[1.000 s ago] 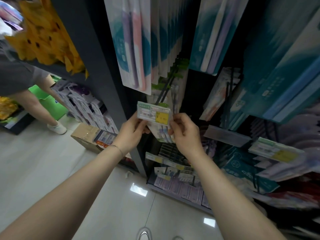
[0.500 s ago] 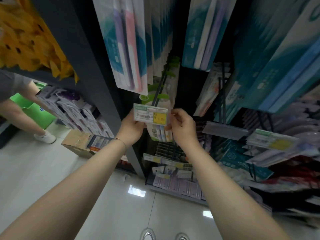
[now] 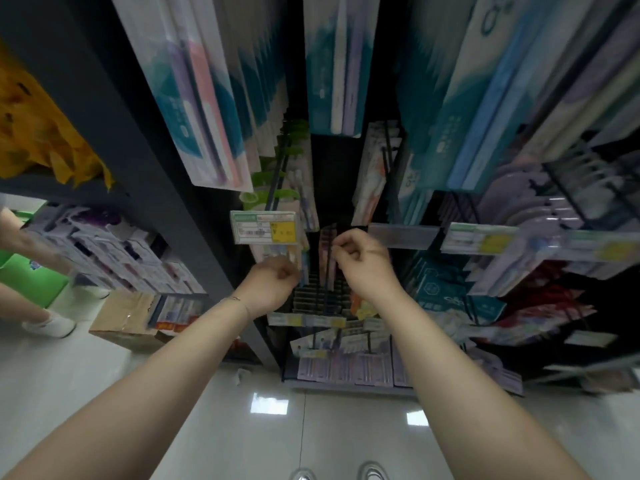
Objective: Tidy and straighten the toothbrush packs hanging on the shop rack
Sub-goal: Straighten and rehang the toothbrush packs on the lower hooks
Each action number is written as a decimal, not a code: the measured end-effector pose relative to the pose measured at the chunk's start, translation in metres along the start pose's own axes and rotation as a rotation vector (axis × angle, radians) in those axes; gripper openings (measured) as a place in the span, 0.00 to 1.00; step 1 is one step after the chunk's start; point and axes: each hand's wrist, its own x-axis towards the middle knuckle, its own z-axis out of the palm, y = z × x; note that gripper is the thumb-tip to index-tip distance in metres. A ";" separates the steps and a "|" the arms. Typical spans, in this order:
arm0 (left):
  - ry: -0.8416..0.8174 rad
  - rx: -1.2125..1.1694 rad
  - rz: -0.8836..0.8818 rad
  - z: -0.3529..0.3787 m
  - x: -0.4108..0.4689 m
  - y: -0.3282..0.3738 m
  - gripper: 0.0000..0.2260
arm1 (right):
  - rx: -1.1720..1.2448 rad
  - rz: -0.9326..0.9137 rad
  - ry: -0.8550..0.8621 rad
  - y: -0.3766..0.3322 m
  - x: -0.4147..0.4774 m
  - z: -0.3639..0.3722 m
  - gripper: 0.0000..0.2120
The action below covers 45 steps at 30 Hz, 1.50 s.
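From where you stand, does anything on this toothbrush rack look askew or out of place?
Yes: the packs at lower right splay at mixed angles instead of hanging flat. A small scrap lies on the floor.

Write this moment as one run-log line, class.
left hand: at packs under price tag, grip unclear | right hand: pinches narrow pack | phase: straightening
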 end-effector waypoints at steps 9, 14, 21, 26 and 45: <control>-0.038 0.239 0.300 0.050 -0.006 0.075 0.05 | -0.311 -0.052 0.075 0.022 -0.038 -0.076 0.04; -0.113 0.417 0.364 0.085 -0.007 0.107 0.06 | -0.502 -0.091 0.076 0.044 -0.060 -0.130 0.09; -0.137 0.528 0.360 0.147 -0.016 0.155 0.06 | -0.706 -0.062 0.037 0.082 -0.087 -0.213 0.12; -0.162 0.533 0.348 0.192 -0.020 0.191 0.07 | -0.782 -0.054 0.025 0.104 -0.099 -0.268 0.11; -0.246 0.571 0.476 0.284 0.015 0.289 0.10 | -0.786 0.087 0.186 0.152 -0.095 -0.387 0.14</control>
